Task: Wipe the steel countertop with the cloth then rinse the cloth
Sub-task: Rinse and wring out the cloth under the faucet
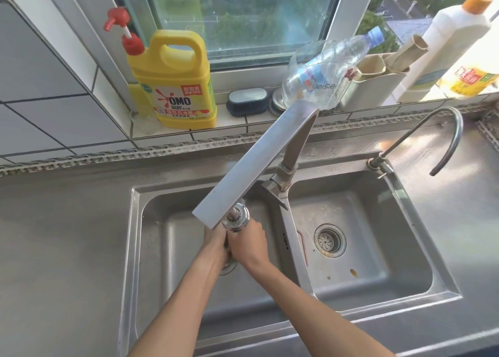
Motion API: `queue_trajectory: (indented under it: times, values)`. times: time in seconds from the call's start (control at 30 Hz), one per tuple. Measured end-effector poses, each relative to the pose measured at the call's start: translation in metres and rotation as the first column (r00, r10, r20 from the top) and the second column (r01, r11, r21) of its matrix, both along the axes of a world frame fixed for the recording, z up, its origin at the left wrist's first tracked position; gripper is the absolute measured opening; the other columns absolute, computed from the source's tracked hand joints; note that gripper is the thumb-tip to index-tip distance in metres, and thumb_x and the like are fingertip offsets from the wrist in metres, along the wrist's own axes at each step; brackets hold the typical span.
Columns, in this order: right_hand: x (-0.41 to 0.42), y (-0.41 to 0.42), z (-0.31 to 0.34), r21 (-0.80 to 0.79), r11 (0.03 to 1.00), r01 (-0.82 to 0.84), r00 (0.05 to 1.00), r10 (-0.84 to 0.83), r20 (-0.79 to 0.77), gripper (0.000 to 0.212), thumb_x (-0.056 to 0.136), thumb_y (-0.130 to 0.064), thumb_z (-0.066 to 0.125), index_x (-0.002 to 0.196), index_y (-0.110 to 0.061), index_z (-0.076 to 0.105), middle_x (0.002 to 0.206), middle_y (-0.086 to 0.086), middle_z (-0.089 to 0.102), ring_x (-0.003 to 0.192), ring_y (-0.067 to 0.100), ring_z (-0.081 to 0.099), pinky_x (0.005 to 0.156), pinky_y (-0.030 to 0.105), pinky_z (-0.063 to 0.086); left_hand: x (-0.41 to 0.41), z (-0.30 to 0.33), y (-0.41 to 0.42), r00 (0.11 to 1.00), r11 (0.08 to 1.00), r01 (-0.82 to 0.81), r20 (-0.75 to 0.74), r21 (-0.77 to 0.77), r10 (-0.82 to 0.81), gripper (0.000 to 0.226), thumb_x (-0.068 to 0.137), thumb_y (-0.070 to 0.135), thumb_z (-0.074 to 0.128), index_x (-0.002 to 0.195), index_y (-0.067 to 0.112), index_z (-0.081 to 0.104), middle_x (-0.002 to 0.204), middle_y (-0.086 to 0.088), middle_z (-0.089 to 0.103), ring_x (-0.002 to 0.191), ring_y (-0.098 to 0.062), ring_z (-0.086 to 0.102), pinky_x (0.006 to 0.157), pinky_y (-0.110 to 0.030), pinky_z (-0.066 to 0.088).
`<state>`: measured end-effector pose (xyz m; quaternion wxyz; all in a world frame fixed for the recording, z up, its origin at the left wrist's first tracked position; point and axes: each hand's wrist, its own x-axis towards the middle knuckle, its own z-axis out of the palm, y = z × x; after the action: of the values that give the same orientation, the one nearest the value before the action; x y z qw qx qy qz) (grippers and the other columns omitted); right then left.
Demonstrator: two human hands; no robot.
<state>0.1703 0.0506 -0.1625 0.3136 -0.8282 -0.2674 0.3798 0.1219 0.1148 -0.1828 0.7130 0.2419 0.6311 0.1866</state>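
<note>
My left hand and my right hand are pressed together in the left sink basin, right under the chrome faucet head. They grip the cloth, of which only a small dark sliver shows between the palms. The wide flat faucet spout reaches diagonally over the basin and hides the fingertips. The steel countertop spreads out left of the sink.
The right basin has a drain strainer. A thin curved tap stands at the back right. On the tiled sill are a yellow detergent jug, a brush, a clear plastic bottle and a white bottle.
</note>
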Motion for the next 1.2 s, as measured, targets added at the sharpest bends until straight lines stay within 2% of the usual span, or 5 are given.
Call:
queue_trajectory:
  times: [0.17, 0.33, 0.73, 0.9, 1.2]
  values:
    - [0.031, 0.013, -0.006, -0.05, 0.989, 0.137, 0.99, -0.135, 0.046, 0.035, 0.1, -0.039, 0.05, 0.075, -0.014, 0.051, 0.097, 0.014, 0.071, 0.09, 0.04, 0.061, 0.075, 0.041, 0.047, 0.01, 0.0, -0.026, 0.99, 0.988, 0.137, -0.019, 0.075, -0.136, 0.02, 0.099, 0.019, 0.059, 0.079, 0.022, 0.06, 0.082, -0.006, 0.063, 0.077, -0.021, 0.06, 0.064, -0.031, 0.049]
    - [0.002, -0.002, -0.001, 0.016, 1.0, -0.009, 0.999, 0.008, 0.044, 0.009, 0.075, -0.024, 0.05, 0.067, -0.023, 0.046, 0.08, 0.009, 0.071, 0.078, 0.042, 0.061, 0.063, 0.038, 0.05, -0.001, 0.005, 0.001, 0.998, 0.997, 0.07, 0.008, -0.045, -0.07, 0.048, 0.096, 0.012, 0.055, 0.054, 0.024, 0.037, 0.039, 0.006, 0.043, 0.025, -0.008, 0.038, 0.033, -0.011, 0.031]
    - [0.004, -0.002, 0.002, 0.093, 0.996, 0.006, 0.996, -0.014, 0.087, 0.014, 0.077, -0.029, 0.046, 0.078, -0.041, 0.052, 0.083, 0.004, 0.074, 0.079, 0.036, 0.063, 0.064, 0.036, 0.048, 0.001, 0.014, -0.002, 0.983, 0.989, 0.12, 0.133, 0.085, -0.13, 0.028, 0.081, 0.019, 0.072, 0.066, 0.024, 0.049, 0.056, 0.007, 0.056, 0.046, -0.007, 0.056, 0.045, -0.018, 0.045]
    - [0.042, 0.013, -0.006, 0.02, 0.96, 0.279, 0.96, -0.279, 0.005, 0.039, 0.1, -0.038, 0.049, 0.068, -0.015, 0.048, 0.073, 0.001, 0.059, 0.076, 0.031, 0.056, 0.067, 0.038, 0.042, 0.012, 0.013, -0.026, 0.923, 0.871, 0.384, -0.16, 0.306, -0.351, 0.03, 0.102, 0.04, 0.058, 0.08, 0.022, 0.069, 0.069, 0.006, 0.068, 0.064, -0.009, 0.063, 0.055, -0.023, 0.049]
    - [0.019, 0.011, -0.005, 0.003, 0.999, 0.043, 0.999, -0.043, 0.018, 0.02, 0.09, -0.028, 0.052, 0.072, -0.019, 0.054, 0.078, 0.003, 0.066, 0.077, 0.034, 0.06, 0.067, 0.037, 0.048, -0.005, 0.008, -0.014, 0.966, 0.944, 0.254, 0.003, 0.21, -0.26, 0.031, 0.101, 0.02, 0.055, 0.071, 0.019, 0.058, 0.062, 0.001, 0.063, 0.06, -0.017, 0.058, 0.047, -0.022, 0.047]
